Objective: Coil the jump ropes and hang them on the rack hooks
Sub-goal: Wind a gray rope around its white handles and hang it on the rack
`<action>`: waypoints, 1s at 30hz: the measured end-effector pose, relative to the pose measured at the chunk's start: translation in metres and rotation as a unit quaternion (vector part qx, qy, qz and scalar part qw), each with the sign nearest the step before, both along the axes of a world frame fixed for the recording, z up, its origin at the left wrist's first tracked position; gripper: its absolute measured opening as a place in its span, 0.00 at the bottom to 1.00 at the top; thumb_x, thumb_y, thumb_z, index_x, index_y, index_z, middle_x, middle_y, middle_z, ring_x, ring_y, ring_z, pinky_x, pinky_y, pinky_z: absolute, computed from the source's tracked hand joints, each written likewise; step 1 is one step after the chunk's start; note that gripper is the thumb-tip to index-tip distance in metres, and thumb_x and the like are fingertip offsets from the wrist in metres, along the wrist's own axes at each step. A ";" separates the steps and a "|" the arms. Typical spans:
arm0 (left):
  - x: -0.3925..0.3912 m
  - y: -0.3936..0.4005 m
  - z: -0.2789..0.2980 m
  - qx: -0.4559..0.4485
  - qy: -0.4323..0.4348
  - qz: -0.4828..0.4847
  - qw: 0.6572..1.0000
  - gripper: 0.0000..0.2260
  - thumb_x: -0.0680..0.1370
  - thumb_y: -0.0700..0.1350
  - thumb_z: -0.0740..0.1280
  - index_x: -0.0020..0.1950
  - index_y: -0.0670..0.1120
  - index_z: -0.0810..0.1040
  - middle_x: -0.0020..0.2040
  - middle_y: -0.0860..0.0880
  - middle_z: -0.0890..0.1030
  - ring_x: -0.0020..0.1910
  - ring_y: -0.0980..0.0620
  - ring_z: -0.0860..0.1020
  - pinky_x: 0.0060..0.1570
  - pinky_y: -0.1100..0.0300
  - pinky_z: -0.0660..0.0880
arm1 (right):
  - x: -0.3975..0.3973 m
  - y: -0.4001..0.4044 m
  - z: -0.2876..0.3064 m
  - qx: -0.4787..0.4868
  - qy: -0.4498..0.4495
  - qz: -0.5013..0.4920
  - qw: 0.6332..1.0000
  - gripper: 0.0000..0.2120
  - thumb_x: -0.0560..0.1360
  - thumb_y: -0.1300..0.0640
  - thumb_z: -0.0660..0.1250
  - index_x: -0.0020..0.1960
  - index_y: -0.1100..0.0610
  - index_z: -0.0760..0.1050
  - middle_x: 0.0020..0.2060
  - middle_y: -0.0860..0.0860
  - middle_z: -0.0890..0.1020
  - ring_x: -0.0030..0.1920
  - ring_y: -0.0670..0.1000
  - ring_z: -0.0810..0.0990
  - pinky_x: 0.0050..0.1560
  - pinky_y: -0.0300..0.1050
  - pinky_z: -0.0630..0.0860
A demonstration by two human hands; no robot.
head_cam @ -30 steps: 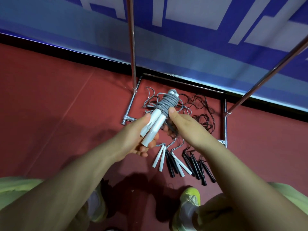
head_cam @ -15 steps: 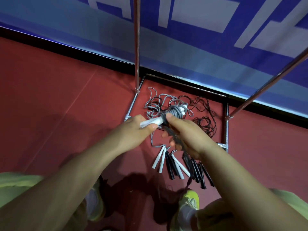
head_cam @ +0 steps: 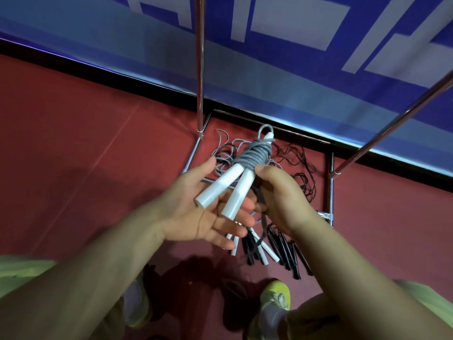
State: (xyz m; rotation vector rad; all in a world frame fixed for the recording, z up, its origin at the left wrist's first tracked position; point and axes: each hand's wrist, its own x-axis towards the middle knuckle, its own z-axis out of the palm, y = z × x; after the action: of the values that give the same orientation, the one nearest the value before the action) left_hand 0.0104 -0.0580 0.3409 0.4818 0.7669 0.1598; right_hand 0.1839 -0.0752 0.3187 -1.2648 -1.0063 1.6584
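While the rack (head_cam: 200,69) stands against the blue wall, we hold one grey jump rope (head_cam: 255,153) above the floor, in front of the rack base. Its cord is wound in tight turns around the upper ends of its two white handles (head_cam: 228,190), with a small loop standing out at the top.

Grip state:
- Our left hand (head_cam: 196,212) lies palm up with spread, relaxed fingers; the handles rest across it.
- Our right hand (head_cam: 279,195) curls around the bundle from the right, thumb pressed near the lowest turns. A dark strand hangs below this hand; we cannot tell whether it belongs to the held rope.

Progress, as judged from this view:
- One rope appears coiled, or nearly so. It is not yet hung.
- No hooks are visible, so we cannot tell whether any rope already hangs.
- Loose ropes (head_cam: 289,241) with white and black handles lie on the red floor (head_cam: 85,155) inside the rack base, cords tangled behind them. These remain to be coiled and hung.
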 end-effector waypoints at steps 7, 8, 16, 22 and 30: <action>0.001 0.000 0.001 0.053 0.041 -0.017 0.998 0.33 0.70 0.69 0.50 0.40 0.44 0.83 0.29 0.50 0.71 0.18 0.60 0.58 0.23 0.67 0.56 | 0.003 0.002 0.000 -0.001 0.002 0.029 1.000 0.14 0.78 0.53 0.60 0.46 0.65 0.73 0.25 0.53 0.71 0.24 0.49 0.64 0.22 0.37 0.61; 0.002 0.000 0.000 0.087 0.084 -0.008 0.993 0.33 0.70 0.69 0.50 0.41 0.42 0.81 0.29 0.49 0.71 0.18 0.59 0.57 0.23 0.68 0.56 | 0.003 0.002 -0.001 -0.014 -0.006 0.029 0.999 0.13 0.80 0.55 0.59 0.45 0.65 0.72 0.26 0.54 0.72 0.24 0.46 0.66 0.21 0.35 0.61; 0.007 -0.002 -0.002 0.211 0.211 0.037 0.954 0.27 0.80 0.59 0.48 0.39 0.42 0.77 0.26 0.48 0.74 0.19 0.57 0.58 0.22 0.66 0.57 | 0.002 0.001 0.001 -0.047 -0.075 0.023 0.996 0.16 0.82 0.56 0.58 0.38 0.61 0.74 0.29 0.52 0.76 0.20 0.43 0.66 0.18 0.33 0.60; 0.006 0.000 -0.006 0.270 0.266 0.020 0.925 0.22 0.81 0.55 0.51 0.40 0.42 0.76 0.27 0.48 0.73 0.22 0.55 0.60 0.26 0.62 0.60 | 0.009 0.001 0.004 -0.098 -0.196 0.045 0.975 0.20 0.79 0.46 0.62 0.34 0.59 0.76 0.20 0.49 0.72 0.19 0.46 0.65 0.19 0.33 0.60; 0.000 0.007 -0.019 0.391 0.392 0.005 0.833 0.28 0.71 0.66 0.57 0.46 0.41 0.77 0.34 0.50 0.76 0.30 0.51 0.71 0.36 0.56 0.68 | 0.003 0.002 0.007 -0.115 -0.083 0.043 0.989 0.18 0.79 0.48 0.61 0.48 0.64 0.77 0.29 0.52 0.78 0.25 0.46 0.73 0.23 0.36 0.68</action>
State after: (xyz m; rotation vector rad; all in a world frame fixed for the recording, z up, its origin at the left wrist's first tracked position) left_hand 0.0103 -0.0513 0.3221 1.3772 1.5180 0.2937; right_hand 0.1873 -0.0734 0.3261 -1.5519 -1.0019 1.7983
